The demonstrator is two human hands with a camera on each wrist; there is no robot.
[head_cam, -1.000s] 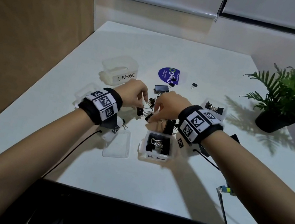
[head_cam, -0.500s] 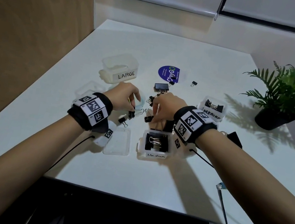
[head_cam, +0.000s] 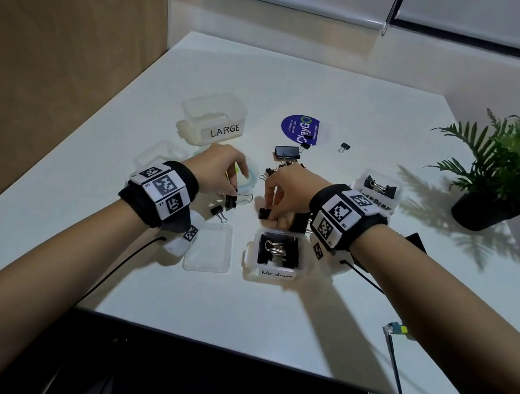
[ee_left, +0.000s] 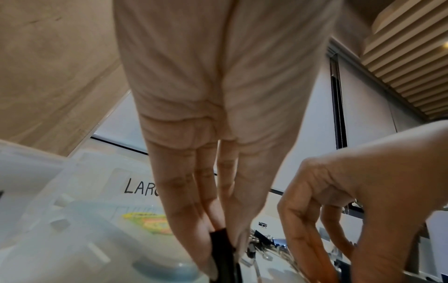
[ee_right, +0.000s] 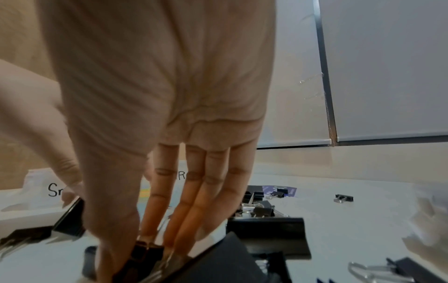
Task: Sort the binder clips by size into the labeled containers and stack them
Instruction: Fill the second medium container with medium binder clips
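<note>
A: What is each grip doing?

B: The left hand pinches a small black binder clip by its body, just left of the frame's centre, with the wire handle pointing right. From the left wrist view, the fingertips close on the clip's black body.

A: And the right hand?

B: The right hand grasps another black clip near centre, low over the white tabletop. The right wrist view shows thumb and fingers round a dark clip, though blur there makes its size hard to judge.

A: Where are the containers?

B: The tub marked LARGE sits in the upper left of the centre area. The box marked Medium, holding several clips, is just below the right hand. A second labelled box with clips lies right of the right wrist; its label is partly hidden. A clear lid lies left of the Medium box.

A: Any loose clips?

B: One small clip lies below the left hand's clip, a large clip above the hands, beside a blue round sticker, and a tiny one to its right. A potted plant stands at the right edge.
</note>
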